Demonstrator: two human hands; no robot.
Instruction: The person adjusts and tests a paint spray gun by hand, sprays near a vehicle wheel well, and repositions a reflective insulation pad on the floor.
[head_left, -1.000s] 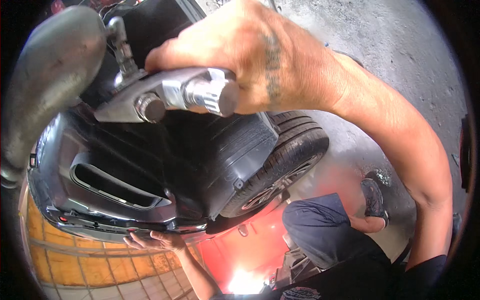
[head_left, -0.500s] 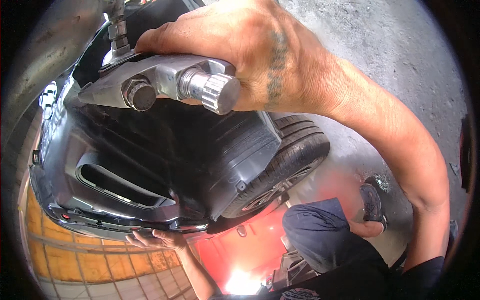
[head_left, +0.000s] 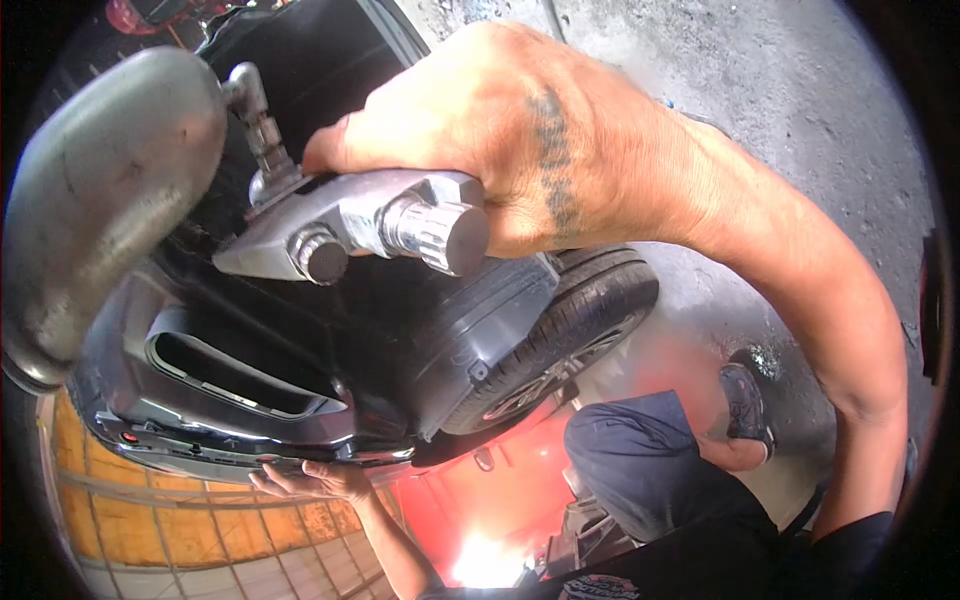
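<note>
My right hand (head_left: 450, 120) is closed round the handle of a metal spray gun (head_left: 365, 225), whose ribbed knobs face me. Joined to the gun by a fitting is a rounded silver cup (head_left: 115, 190), which fills the left side. Beyond the gun lies a glossy dark car bumper (head_left: 210, 400) with a long oval opening. At its lower edge is my left hand (head_left: 310, 482), palm up and fingers stretched out. Whether that hand touches the bumper is hard to make out. My right fingers are mostly hidden behind the gun.
A car wheel (head_left: 560, 345) stands to the right of the bumper. Grey concrete floor (head_left: 800, 130) spreads along the upper right. At the bottom are a red glossy surface (head_left: 430, 510) with a bright glare and a wall of orange panels (head_left: 130, 520). My bent knee (head_left: 630, 450) shows near the wheel.
The spray gun has shifted right and down in the picture, and its silver cup has come much further into view. My left hand has stayed at the bumper's edge.
</note>
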